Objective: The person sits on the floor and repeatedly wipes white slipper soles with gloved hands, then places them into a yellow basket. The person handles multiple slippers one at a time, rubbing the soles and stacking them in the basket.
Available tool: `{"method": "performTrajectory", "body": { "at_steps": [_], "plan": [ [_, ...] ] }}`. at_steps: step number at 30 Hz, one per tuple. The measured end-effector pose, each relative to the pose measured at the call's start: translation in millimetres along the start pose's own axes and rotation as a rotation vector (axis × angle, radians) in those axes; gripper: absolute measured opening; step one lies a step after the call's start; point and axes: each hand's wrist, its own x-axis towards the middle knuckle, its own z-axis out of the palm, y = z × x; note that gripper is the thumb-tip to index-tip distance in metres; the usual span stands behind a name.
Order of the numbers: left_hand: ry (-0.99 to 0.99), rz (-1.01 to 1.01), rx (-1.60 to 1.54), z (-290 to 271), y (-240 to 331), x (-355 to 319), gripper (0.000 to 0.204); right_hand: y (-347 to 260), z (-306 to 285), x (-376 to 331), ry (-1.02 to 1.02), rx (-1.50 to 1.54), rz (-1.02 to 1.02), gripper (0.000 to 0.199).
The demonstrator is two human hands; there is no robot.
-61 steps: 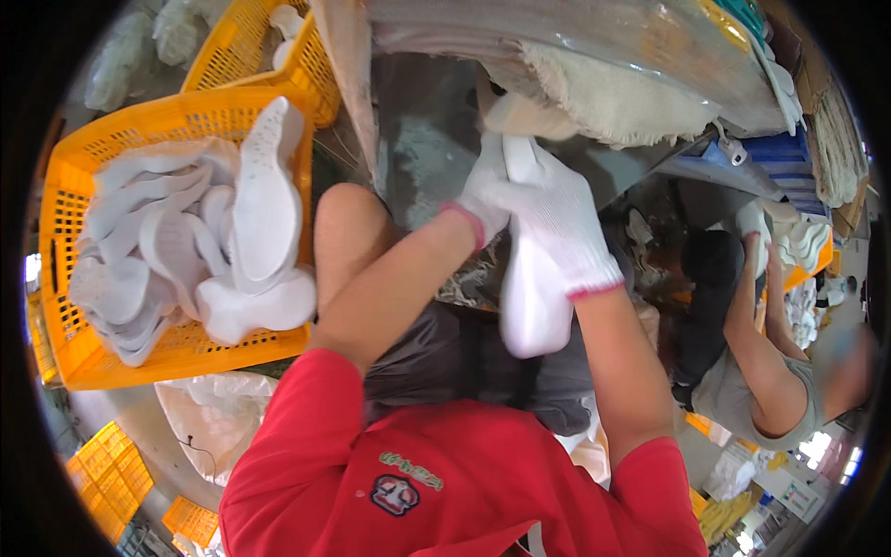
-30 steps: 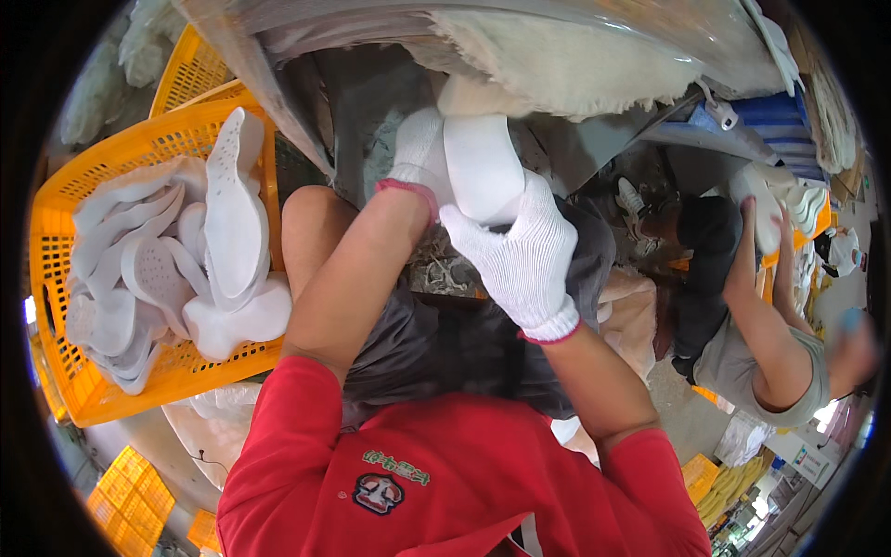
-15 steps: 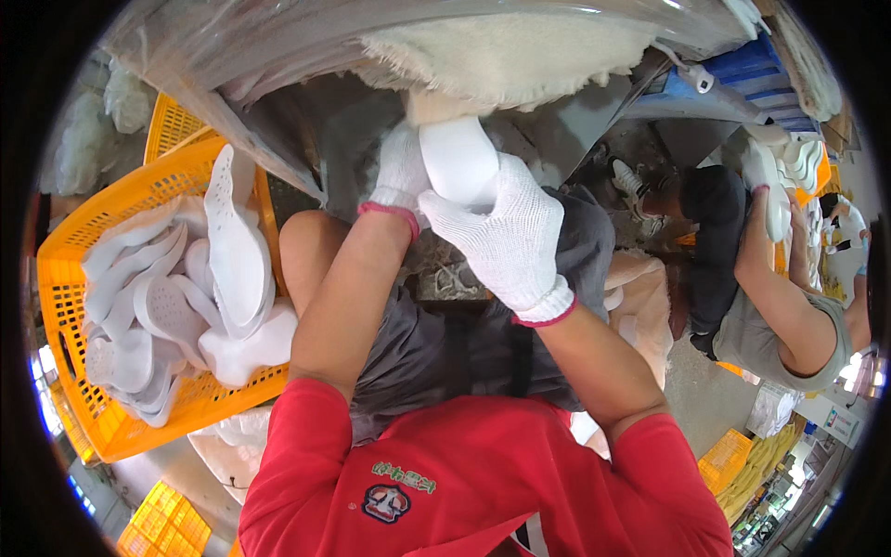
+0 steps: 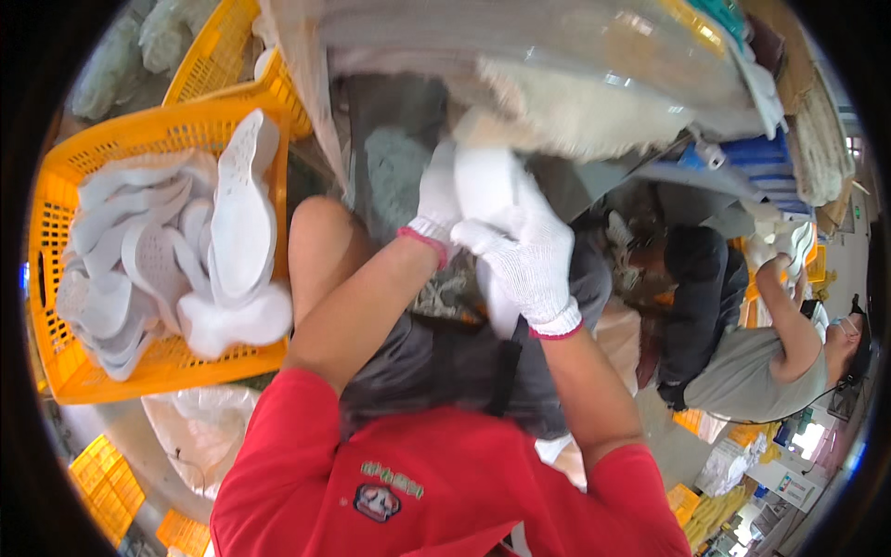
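A smooth white insole (image 4: 484,184) is held upright between my two hands, its upper end close to a pale fabric edge at the machine. White knit gloves with pink cuffs cover both hands. My left hand (image 4: 438,192) grips the insole's left side, fingers blurred and partly hidden. Around its right side closes my right hand (image 4: 531,252), thumb across the front. A white end hangs below the right palm, over my lap. Just above, the frayed cream cloth (image 4: 580,111) hangs from the machine's hood; where the insole meets it is blurred.
An orange plastic crate (image 4: 167,382) full of white insoles (image 4: 243,218) stands at my left, with another orange crate (image 4: 215,56) behind it. Plastic sheeting (image 4: 399,32) drapes the hood. To the right sits a co-worker (image 4: 756,371) in grey, handling white pieces.
The view has shifted, so the crate and hood appear displaced. Both hands still hold the insole; it has turned, and a white lower end now shows beneath my right hand.
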Motion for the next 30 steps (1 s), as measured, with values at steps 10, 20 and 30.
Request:
{"method": "performTrajectory", "body": {
  "at_steps": [10,20,30],
  "plan": [
    [-0.032,0.269,0.482,-34.3,-48.4,12.0,0.059,-8.1,-11.6,-77.4,-0.134,-0.142,-0.003,0.053],
    [0.096,0.177,0.485,-34.7,-35.8,62.3,0.046,-43.4,-14.5,-31.0,-0.195,-0.828,-0.235,0.020],
    [0.167,0.204,0.033,34.6,-2.0,-15.8,0.049,29.3,-46.9,-140.3,0.224,1.036,0.701,0.053]
  ]
}}
